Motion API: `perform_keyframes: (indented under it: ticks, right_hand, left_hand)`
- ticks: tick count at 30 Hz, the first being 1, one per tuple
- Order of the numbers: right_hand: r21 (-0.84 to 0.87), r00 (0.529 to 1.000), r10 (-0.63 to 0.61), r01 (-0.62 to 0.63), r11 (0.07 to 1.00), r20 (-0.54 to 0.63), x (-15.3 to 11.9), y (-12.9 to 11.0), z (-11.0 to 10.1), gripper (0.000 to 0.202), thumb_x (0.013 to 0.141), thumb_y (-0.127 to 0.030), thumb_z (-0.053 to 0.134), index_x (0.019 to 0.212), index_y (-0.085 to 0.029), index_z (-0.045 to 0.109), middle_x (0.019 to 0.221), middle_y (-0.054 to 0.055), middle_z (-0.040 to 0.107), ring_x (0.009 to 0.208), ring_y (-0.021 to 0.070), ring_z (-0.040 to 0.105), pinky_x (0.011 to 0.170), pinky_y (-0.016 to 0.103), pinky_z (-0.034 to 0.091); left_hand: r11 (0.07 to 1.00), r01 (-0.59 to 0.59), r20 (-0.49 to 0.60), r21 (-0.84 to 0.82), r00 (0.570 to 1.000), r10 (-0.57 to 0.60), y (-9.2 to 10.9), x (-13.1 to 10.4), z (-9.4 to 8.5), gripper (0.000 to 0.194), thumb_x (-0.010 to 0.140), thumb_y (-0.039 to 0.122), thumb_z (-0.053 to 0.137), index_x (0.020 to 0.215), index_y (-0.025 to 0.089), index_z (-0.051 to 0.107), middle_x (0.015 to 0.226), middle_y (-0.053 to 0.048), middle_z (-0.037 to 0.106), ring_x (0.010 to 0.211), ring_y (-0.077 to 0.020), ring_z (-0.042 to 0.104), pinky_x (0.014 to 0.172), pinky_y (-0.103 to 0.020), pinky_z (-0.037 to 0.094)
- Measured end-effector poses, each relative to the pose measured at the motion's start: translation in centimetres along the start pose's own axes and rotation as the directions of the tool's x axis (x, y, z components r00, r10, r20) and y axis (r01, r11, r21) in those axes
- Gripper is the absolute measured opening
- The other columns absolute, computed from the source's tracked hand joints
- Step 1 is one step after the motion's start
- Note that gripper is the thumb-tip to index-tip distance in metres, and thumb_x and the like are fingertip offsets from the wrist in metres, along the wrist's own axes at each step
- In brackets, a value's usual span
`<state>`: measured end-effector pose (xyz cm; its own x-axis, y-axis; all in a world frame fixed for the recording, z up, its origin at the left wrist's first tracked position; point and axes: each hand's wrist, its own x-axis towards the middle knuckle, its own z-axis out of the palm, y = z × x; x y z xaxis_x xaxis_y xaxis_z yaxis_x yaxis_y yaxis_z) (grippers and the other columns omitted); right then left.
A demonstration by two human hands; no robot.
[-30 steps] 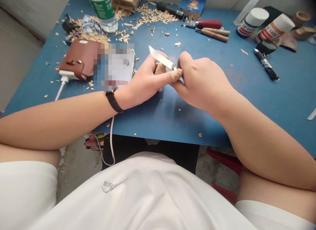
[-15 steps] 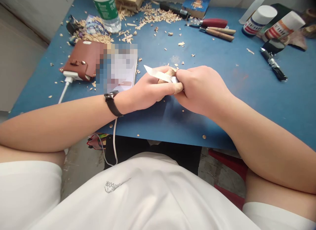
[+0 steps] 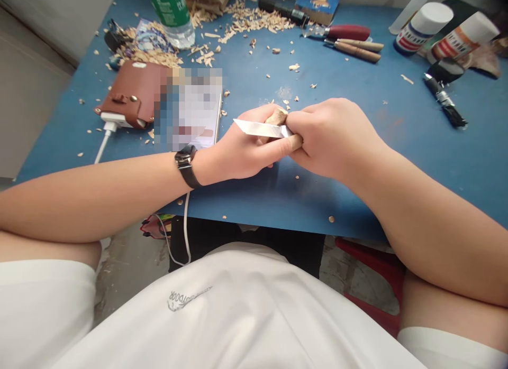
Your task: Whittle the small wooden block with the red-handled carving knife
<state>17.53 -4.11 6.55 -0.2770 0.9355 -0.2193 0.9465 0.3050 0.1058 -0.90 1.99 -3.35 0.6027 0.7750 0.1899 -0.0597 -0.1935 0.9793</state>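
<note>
My left hand (image 3: 242, 149) is closed around a small piece of carved wood (image 3: 278, 117), whose pale top shows above the fingers. In my right hand (image 3: 333, 136) is a carving knife (image 3: 262, 129); its handle is hidden in the fist. The bright blade points left and lies across the wood, over my left palm. My left thumb reaches to the base of the blade, by the right fist. A black watch is on my left wrist. Both hands are over the front part of the blue table (image 3: 254, 194).
A phone (image 3: 200, 112) and a brown leather case (image 3: 135, 94) with a white cable lie left. Wood shavings (image 3: 257, 20) and a water bottle (image 3: 170, 17) are behind. Carving tools (image 3: 353, 44) lie at the back; paint jars (image 3: 423, 28) and a black brush (image 3: 446, 99) are right.
Both hands have shifted slightly right with the wood and knife. The blade has turned a little, showing its flat side more, and more of the wood's top is visible.
</note>
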Motion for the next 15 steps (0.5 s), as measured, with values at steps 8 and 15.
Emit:
perform_keyframes:
  ticks: [8,15]
  right_hand:
    - [0.003,0.969,0.248,-0.248,0.969,-0.018,-0.3,-1.4,-0.8,0.047,0.111,-0.014,0.058,0.139,-0.02,0.094,0.13,0.02,0.093,0.117,0.0409,0.09,0.081,0.039,0.05]
    - [0.061,0.963,0.264,-0.261,0.963,-0.052,-0.3,-1.2,-0.4,0.041,0.115,-0.021,0.06,0.137,-0.014,0.094,0.131,0.022,0.093,0.12,0.045,0.092,0.083,0.04,0.053]
  left_hand:
    - [0.991,0.011,-0.181,0.131,0.983,0.013,-0.1,-0.3,1.6,0.075,0.111,0.08,0.101,0.088,0.028,0.053,0.076,0.002,0.051,0.087,-0.0252,0.083,0.075,-0.038,0.066]
    - [0.991,0.024,-0.151,0.135,0.988,-0.003,0.2,0.3,1.2,0.076,0.111,0.078,0.102,0.086,0.026,0.051,0.077,0.003,0.046,0.084,-0.0219,0.076,0.077,-0.038,0.064]
